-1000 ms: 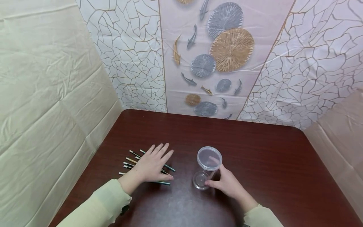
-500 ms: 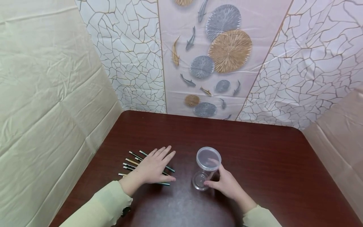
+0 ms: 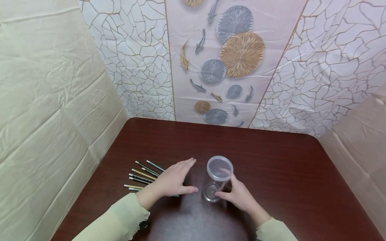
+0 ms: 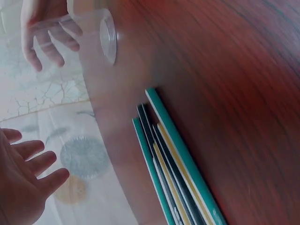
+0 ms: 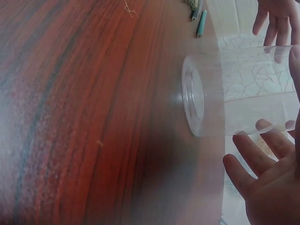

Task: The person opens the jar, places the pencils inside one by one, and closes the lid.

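A clear plastic jar (image 3: 219,169) with a translucent round top stands upright on the dark wooden table. My right hand (image 3: 241,195) holds it from the right side, the thumb in front and the fingers behind; the right wrist view shows the fingers (image 5: 255,159) along the jar's wall. My left hand (image 3: 172,180), fingers straight and thumb spread, hovers over the right ends of several pencils (image 3: 143,176) and holds nothing. It hides part of them in the head view. In the left wrist view, the green, black and yellow pencils (image 4: 180,168) lie side by side on the table.
The reddish-brown table (image 3: 271,157) reaches back to a patterned cloth (image 3: 211,100) with fish and round leaves. Beige cloth (image 3: 60,117) hangs at the left, and another cloth (image 3: 362,150) at the right.
My left hand has moved right, off the pencils and towards the jar, uncovering more of them. The right hand and jar keep their place; the head view has shifted slightly.
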The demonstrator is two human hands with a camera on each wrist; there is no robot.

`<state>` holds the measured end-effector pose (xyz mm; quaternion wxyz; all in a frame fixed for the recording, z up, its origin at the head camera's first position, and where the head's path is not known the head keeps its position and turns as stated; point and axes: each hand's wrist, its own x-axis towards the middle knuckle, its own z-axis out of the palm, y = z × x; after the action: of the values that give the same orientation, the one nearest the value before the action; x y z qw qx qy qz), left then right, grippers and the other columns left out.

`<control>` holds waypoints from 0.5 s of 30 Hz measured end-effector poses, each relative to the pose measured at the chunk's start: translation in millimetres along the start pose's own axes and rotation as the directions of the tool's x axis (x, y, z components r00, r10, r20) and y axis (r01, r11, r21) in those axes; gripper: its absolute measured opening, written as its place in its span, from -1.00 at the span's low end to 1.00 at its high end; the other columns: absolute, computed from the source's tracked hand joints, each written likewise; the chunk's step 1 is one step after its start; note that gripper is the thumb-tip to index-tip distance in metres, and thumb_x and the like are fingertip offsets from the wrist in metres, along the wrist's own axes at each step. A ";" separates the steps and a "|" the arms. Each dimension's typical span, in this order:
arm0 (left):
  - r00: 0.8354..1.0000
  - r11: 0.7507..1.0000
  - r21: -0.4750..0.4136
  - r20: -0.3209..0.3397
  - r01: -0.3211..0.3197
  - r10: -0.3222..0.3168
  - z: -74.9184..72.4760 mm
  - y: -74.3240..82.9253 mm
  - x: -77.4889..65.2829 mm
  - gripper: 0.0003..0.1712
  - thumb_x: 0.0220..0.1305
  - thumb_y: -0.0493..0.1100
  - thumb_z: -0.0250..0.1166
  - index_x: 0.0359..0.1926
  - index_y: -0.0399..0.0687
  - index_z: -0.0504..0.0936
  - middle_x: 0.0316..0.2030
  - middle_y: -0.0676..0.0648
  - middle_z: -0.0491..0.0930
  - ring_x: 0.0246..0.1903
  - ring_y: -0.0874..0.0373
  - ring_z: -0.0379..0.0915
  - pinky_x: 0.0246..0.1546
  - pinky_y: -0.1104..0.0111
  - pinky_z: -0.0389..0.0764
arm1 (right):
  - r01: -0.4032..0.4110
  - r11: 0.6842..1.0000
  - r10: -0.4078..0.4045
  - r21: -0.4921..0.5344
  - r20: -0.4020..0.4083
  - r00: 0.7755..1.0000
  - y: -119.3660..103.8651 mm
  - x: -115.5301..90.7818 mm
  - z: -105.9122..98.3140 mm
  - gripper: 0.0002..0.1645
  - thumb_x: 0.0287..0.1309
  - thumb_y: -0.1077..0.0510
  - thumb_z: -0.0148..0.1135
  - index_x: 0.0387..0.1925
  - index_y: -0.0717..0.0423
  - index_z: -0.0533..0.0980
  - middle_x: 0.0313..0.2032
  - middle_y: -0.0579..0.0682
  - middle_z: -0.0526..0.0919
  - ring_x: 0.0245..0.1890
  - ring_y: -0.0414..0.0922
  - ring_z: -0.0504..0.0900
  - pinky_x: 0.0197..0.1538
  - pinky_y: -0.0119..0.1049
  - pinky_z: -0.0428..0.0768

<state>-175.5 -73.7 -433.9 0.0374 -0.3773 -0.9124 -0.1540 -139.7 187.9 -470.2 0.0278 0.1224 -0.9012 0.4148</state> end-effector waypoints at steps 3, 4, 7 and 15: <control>1.000 0.998 -0.064 0.012 0.005 -0.004 4.5 6.4 5.3 0.10 -0.09 0.53 -0.14 0.31 -0.10 -0.09 0.25 -0.09 0.06 0.20 0.10 0.01 0.10 0.19 0.16 | 0.002 1.000 -0.002 -0.003 -0.007 1.000 0.4 0.1 0.1 -0.11 -0.39 -0.06 0.44 0.08 -0.28 0.20 -0.13 -0.12 0.51 -0.10 -0.16 0.46 -0.08 -0.13 0.39; 1.000 0.997 -0.083 0.014 0.008 -0.007 6.2 8.4 6.9 0.10 -0.09 0.53 -0.13 0.31 -0.09 -0.11 0.25 -0.08 0.05 0.20 0.10 0.01 0.10 0.20 0.17 | 0.006 1.000 -0.006 -0.003 -0.009 1.000 0.6 0.0 0.0 -0.10 -0.39 -0.06 0.44 0.08 -0.28 0.19 -0.12 -0.12 0.50 -0.10 -0.16 0.46 -0.08 -0.13 0.40; 1.000 0.990 -0.138 0.011 0.015 -0.013 11.8 14.2 11.4 0.12 -0.10 0.51 -0.07 0.32 -0.07 -0.15 0.26 -0.06 0.04 0.19 0.11 0.02 0.10 0.22 0.17 | -0.004 1.000 0.004 -0.004 -0.008 1.000 1.2 -0.1 0.1 -0.10 -0.38 -0.06 0.44 0.09 -0.28 0.19 -0.11 -0.11 0.50 -0.09 -0.14 0.46 -0.08 -0.12 0.39; 0.997 0.944 -0.320 0.006 0.074 -0.076 25.9 28.5 17.2 0.16 -0.15 0.38 0.16 0.32 0.01 -0.23 0.24 0.02 0.07 0.18 0.16 0.04 0.08 0.22 0.21 | -0.012 1.000 0.012 0.009 0.006 1.000 1.3 -2.2 2.7 -0.09 -0.39 -0.14 0.42 0.10 -0.32 0.18 -0.11 -0.17 0.49 -0.11 -0.19 0.46 -0.10 -0.16 0.41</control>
<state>-166.5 -35.1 -448.2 -0.0273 -0.3429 -0.8889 -0.3025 -137.8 187.1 -473.3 0.0220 0.1181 -0.9001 0.4187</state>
